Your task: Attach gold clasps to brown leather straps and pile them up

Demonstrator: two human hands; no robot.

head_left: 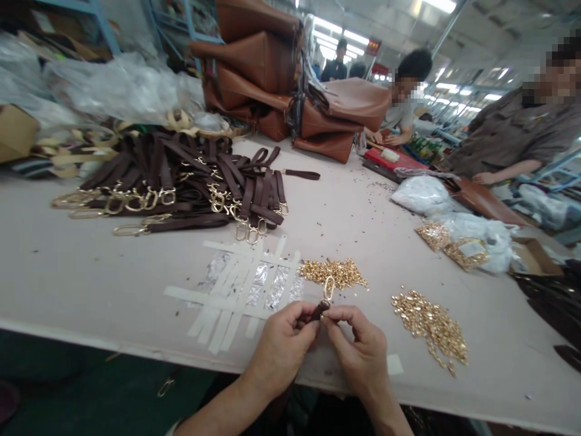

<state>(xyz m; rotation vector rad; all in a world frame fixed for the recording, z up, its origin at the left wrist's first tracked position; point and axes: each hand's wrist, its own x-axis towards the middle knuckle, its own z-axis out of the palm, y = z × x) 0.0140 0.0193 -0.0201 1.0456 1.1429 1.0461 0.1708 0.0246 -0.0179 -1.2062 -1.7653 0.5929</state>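
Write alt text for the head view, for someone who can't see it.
A person's left hand holds a dark brown strap with a golden clasp over a pale table, the right hand close against it. Two piles of small golden pieces lie nearby; a heap of similar straps and stacked brown bags sit beyond.

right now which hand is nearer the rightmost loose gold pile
Right: the right hand is to the gold pile's left; the left hand is farther left, beyond the right hand.
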